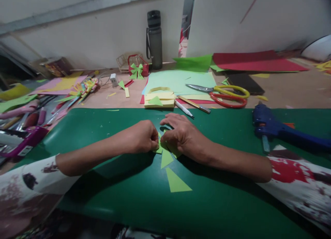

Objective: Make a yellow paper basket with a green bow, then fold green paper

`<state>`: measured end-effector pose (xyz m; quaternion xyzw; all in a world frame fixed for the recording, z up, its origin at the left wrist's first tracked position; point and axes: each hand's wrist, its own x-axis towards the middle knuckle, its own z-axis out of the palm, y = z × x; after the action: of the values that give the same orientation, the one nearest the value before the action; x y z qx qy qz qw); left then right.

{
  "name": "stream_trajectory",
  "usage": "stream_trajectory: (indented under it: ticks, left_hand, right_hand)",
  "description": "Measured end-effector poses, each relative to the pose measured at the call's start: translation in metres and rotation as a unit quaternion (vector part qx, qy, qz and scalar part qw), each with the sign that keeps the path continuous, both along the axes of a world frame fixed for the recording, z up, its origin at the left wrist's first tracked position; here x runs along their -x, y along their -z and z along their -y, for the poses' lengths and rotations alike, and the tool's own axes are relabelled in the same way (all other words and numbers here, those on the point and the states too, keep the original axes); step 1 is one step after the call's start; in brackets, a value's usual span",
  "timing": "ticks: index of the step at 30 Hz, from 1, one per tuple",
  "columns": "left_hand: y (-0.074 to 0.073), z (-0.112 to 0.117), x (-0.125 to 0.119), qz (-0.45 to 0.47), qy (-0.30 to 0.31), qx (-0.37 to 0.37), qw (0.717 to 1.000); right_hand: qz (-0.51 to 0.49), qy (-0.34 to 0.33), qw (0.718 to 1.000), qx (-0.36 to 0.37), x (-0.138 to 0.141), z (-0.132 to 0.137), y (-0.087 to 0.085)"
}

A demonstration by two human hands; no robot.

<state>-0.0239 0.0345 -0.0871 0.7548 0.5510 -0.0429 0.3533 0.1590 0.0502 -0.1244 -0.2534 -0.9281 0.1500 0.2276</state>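
Two bare hands meet above the green mat (116,194) that covers the front of the desk (103,99), midway between its left and right edges. The left hand (143,137) has its fingers curled in, the tips at a small cluster of light green paper pieces (167,158); whether they pinch one cannot be told. The right hand (190,139) arches over the cluster's other side, thumb and forefinger bent down to it and another finger reaching out; its grip is hidden too. Nearer the desk's front edge lies a loose paper triangle (178,183), just apart from the cluster.

Beyond the mat, toward the desk's back edge, are a stack of yellow strips (159,102), a white pen (184,108), a gold-coloured tool (194,104) and scissors (229,96) with yellow and red handles. A blue glue gun (271,124) lies toward the right edge. At the back edge, a dark bottle (155,44) stands upright beside a small red basket (145,70) with a green bow (136,71).
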Motion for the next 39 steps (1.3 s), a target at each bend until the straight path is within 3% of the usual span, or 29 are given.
stream_trajectory:
  ticks: [4,7,9,11,13,16,19,24,27,30,34,39]
  left_hand:
    - [0.000,0.001,-0.003,0.008,-0.003,-0.001,1.000]
    - [-0.010,0.002,0.003,0.008,-0.003,-0.017,1.000]
    - [-0.022,0.003,0.016,0.019,-0.010,-0.065,0.998]
    - [-0.030,0.003,0.036,0.034,-0.042,-0.173,0.983]
    - [-0.031,0.003,0.056,0.013,-0.068,-0.236,0.969]
    - [-0.020,0.003,0.072,0.049,-0.078,-0.144,0.985]
    - [-0.007,0.002,0.066,0.074,-0.076,-0.068,0.992]
    - [-0.006,0.003,0.043,0.021,-0.058,-0.045,0.997]
    - [-0.010,0.007,0.037,0.042,-0.072,-0.040,0.996]
    - [-0.010,0.010,0.038,0.159,-0.110,0.005,0.981]
    - [-0.003,0.010,0.043,0.315,-0.130,0.096,0.935]
    - [0.003,0.005,0.044,0.353,-0.107,0.141,0.919]
  right_hand:
    - [0.017,0.000,1.000,-0.021,0.001,0.000,0.000]
    - [0.020,-0.005,0.999,-0.034,0.001,0.000,0.001]
    - [0.018,-0.005,0.999,-0.041,0.001,0.000,0.002]
    - [0.018,-0.003,0.999,-0.043,0.000,-0.001,0.002]
    - [0.022,-0.004,0.999,-0.041,0.000,-0.001,0.003]
    - [0.021,0.001,0.999,-0.045,0.000,-0.001,0.004]
    - [0.015,0.008,0.999,-0.050,0.000,0.000,0.004]
    - [0.032,0.001,0.999,-0.043,-0.001,0.000,0.003]
    - [0.035,0.002,0.999,-0.041,-0.001,0.000,0.003]
    - [0.034,0.005,0.998,-0.045,-0.001,-0.001,0.004]
    - [0.032,0.004,0.998,-0.047,0.000,-0.001,0.004]
    - [0.036,0.006,0.998,-0.050,-0.001,0.000,0.003]
